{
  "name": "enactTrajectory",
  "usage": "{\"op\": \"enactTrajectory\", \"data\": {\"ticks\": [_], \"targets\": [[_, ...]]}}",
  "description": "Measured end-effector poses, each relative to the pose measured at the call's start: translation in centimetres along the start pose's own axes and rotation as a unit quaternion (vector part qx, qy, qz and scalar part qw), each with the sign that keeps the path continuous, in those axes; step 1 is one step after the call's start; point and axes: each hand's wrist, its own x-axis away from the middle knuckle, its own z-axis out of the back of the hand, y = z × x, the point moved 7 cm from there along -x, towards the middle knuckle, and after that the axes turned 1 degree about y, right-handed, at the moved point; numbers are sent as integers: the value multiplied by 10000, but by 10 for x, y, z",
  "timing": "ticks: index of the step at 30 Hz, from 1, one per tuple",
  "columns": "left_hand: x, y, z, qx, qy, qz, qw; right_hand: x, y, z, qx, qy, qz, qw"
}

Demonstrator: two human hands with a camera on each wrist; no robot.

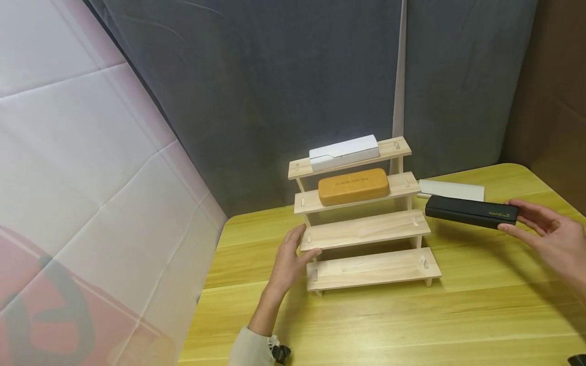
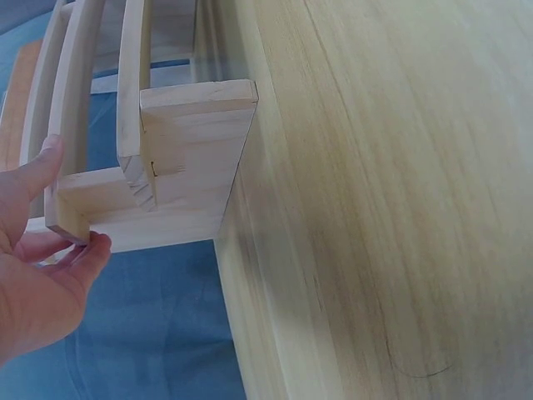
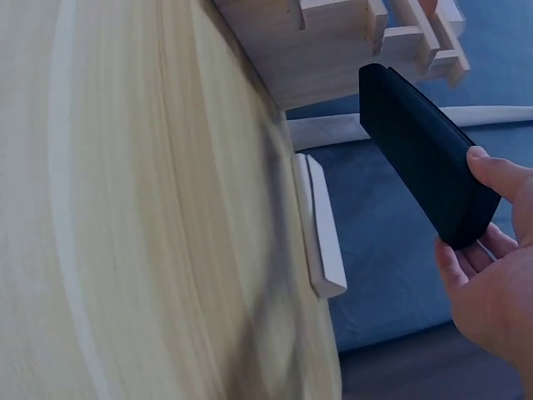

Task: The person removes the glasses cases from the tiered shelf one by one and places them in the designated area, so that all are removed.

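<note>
A black glasses case (image 1: 471, 211) with gold lettering is held in the air by my right hand (image 1: 549, 236), thumb and fingers gripping its right end. In the right wrist view the case (image 3: 420, 158) hangs above the table, apart from the rack. My left hand (image 1: 290, 256) grips the left end of the second-lowest shelf of a wooden tiered rack (image 1: 366, 231); the left wrist view has the thumb on top and fingertips beneath the shelf end (image 2: 68, 212). An orange glasses case (image 1: 353, 187) lies on the second shelf from the top, a white case (image 1: 344, 152) on the top one.
Another white case (image 1: 453, 189) lies on the table behind the black one, right of the rack. The yellow wooden table (image 1: 366, 325) ends at a grey curtain (image 1: 274, 101). A pale panel wall (image 1: 114, 168) stands on the left, a brown one (image 1: 554, 112) on the right.
</note>
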Motion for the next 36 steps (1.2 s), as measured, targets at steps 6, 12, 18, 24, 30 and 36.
{"op": "enactTrajectory", "data": {"ticks": [6,12,18,24,30,36], "targets": [[-1,-1,0,-45,-20,33,10000,-3,15,2,560,-148,-405,9975],[0,0,0,-25,-23,42,10000,-7,29,-4,848,-284,-351,9954],[0,1,0,-1,-33,86,10000,-12,50,-12,1114,-525,-627,9904],[0,-1,0,-44,-66,156,9998,-15,65,-20,1736,-760,-745,9790],[0,-2,0,-60,-71,109,9999,-22,69,-28,2381,-1005,-676,9637],[0,-2,0,-37,-58,123,9999,-28,71,-32,2663,-1229,-534,9545]]}}
